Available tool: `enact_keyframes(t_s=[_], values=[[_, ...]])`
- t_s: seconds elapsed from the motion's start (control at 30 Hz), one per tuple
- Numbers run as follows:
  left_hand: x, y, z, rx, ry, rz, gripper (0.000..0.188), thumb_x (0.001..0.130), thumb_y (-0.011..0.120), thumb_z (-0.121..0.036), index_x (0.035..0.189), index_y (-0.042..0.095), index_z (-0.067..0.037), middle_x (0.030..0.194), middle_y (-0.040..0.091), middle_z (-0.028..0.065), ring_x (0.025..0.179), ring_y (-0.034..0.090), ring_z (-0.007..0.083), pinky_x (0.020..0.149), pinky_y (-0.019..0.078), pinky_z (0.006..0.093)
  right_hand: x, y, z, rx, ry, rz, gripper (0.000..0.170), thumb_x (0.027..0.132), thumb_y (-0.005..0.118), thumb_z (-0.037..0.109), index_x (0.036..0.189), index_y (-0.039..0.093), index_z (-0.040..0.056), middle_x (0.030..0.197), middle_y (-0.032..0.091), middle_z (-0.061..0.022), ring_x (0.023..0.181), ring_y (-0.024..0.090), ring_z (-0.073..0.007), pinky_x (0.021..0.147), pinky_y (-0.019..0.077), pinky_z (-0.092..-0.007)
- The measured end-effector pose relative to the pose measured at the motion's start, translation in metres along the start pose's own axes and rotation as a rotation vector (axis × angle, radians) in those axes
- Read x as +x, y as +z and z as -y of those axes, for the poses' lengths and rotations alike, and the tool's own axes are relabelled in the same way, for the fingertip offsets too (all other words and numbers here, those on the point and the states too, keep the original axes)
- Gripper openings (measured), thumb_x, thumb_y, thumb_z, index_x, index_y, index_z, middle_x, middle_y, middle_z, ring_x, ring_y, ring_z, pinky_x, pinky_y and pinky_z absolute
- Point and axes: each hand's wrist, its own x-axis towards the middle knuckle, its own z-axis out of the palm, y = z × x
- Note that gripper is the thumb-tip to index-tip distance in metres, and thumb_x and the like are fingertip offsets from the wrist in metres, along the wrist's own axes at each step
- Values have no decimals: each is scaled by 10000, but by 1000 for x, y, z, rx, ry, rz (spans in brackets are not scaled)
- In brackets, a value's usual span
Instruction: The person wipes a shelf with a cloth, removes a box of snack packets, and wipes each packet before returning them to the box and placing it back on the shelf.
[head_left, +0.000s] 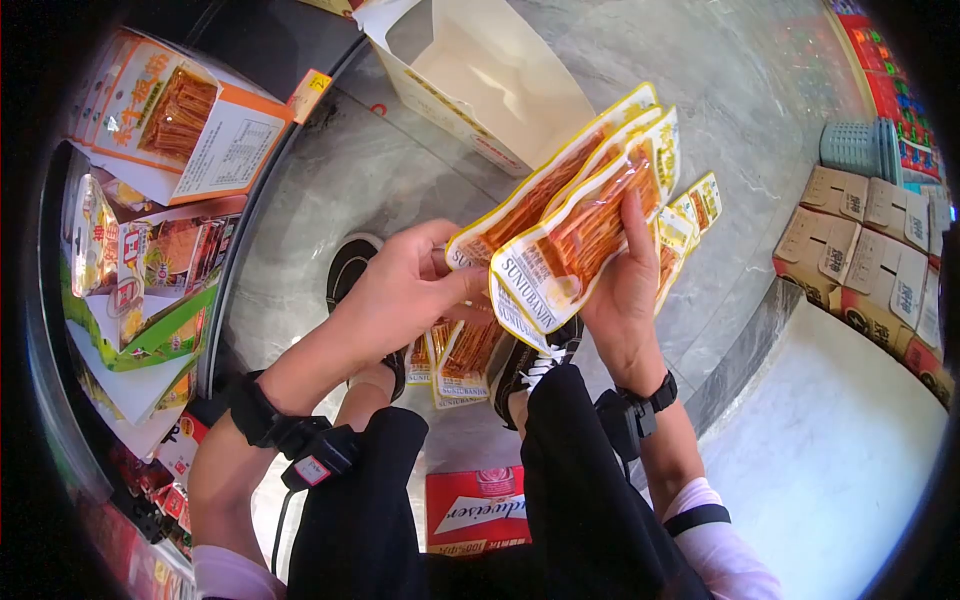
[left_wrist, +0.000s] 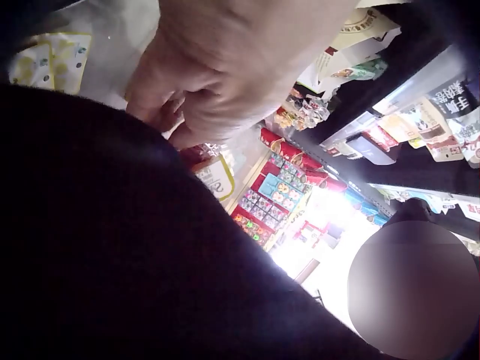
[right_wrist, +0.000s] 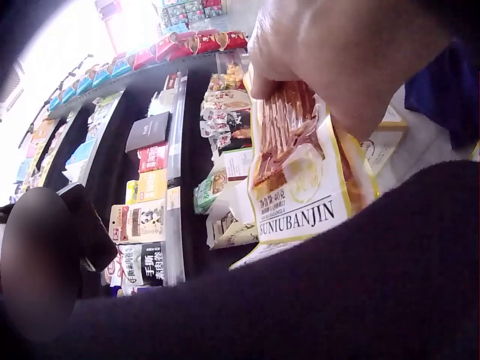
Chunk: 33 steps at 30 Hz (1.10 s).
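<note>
My right hand (head_left: 625, 295) grips a fanned stack of flat snack packets (head_left: 590, 235), its thumb across the front one. They are clear-fronted with yellow-edged white borders, reddish-brown strips inside and "SUNIUBANJIN" printed at the lower end. At the stack's lower left corner, my left hand (head_left: 405, 285) pinches a packet edge between thumb and fingers; some fingertips are hidden behind it. In the right wrist view the front packet (right_wrist: 300, 172) hangs below the right hand. More of these packets (head_left: 465, 355) lie on the floor between the shoes, and others (head_left: 695, 210) show behind the right hand.
An open white carton (head_left: 500, 90) stands on the grey tiled floor beyond the hands. A shelf with a snack display box (head_left: 170, 120) curves along the left. Cardboard cartons (head_left: 870, 250) and a blue basket (head_left: 855, 148) are at right. A red Budweiser box (head_left: 475, 510) sits between the legs.
</note>
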Motion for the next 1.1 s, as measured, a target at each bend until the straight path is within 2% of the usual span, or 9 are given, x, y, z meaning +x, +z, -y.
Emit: enact_keyframes(t_s=[0.13, 0.23, 0.3, 0.47, 0.53, 0.57, 0.67, 0.8, 1.1], values=[[-3, 1, -1, 97, 194, -9, 168, 842, 542, -2, 1003, 570, 37, 841, 630, 51, 797, 588, 77, 664, 485, 201, -5, 5, -1, 61, 80, 58, 403, 886, 511, 335, 1180, 485, 60, 1098, 580, -104, 979, 581, -217, 872, 471, -382], [-7, 3, -7, 66, 406, 238, 204, 809, 557, 60, 1011, 580, 41, 830, 634, 35, 803, 571, 55, 721, 465, 203, -7, 8, -10, 140, 249, 95, 411, 880, 517, 358, 1164, 494, 63, 1052, 597, -102, 919, 603, -213, 809, 508, -370], [-8, 4, -9, -8, 382, 221, 256, 816, 567, 34, 1071, 541, 36, 900, 621, 47, 848, 567, 68, 748, 463, 211, -7, 12, -11, 149, 263, 89, 412, 879, 517, 360, 1161, 495, 60, 1056, 595, -102, 913, 605, -214, 799, 514, -367], [-8, 6, -6, -180, 421, 234, 468, 830, 602, -50, 1235, 381, 30, 1132, 532, 91, 1005, 531, 117, 847, 441, 250, -2, 14, 3, -183, -228, 26, 387, 901, 495, 306, 1184, 460, 44, 1091, 578, -96, 959, 590, -187, 832, 500, -342], [-9, 14, -12, -305, 318, 241, 549, 827, 620, -98, 1266, 318, 36, 1205, 475, 107, 1066, 501, 143, 884, 424, 272, -3, 13, 2, -245, -267, 11, 386, 904, 490, 308, 1184, 458, 44, 1100, 573, -95, 962, 588, -184, 835, 497, -335], [-7, 17, -10, -293, 385, 216, 560, 832, 617, -116, 1271, 310, 48, 1190, 487, 107, 1043, 513, 140, 882, 427, 279, -4, 12, 2, -306, -308, -6, 385, 907, 486, 309, 1184, 456, 43, 1109, 568, -93, 966, 586, -182, 837, 494, -328], [-5, 16, -9, -99, 295, 95, 517, 837, 603, -100, 1260, 345, 46, 1167, 509, 96, 1019, 521, 128, 874, 429, 270, -4, 17, 3, -254, -271, -50, 389, 909, 480, 312, 1191, 452, 47, 1112, 565, -92, 974, 582, -183, 838, 491, -321], [0, 6, -3, -133, 293, 72, 387, 839, 581, -63, 1185, 449, 47, 1083, 564, 73, 969, 541, 109, 851, 440, 255, -2, 16, 5, -174, -261, -38, 387, 909, 478, 311, 1193, 452, 49, 1107, 567, -87, 975, 582, -185, 832, 494, -327], [3, 6, -3, -67, 455, -2, 218, 831, 569, -14, 1042, 554, 36, 937, 622, 49, 845, 566, 69, 741, 459, 219, -9, 14, 0, -50, -50, 107, 397, 894, 511, 244, 1218, 431, 30, 1150, 550, -121, 1044, 551, -228, 906, 462, -393]])
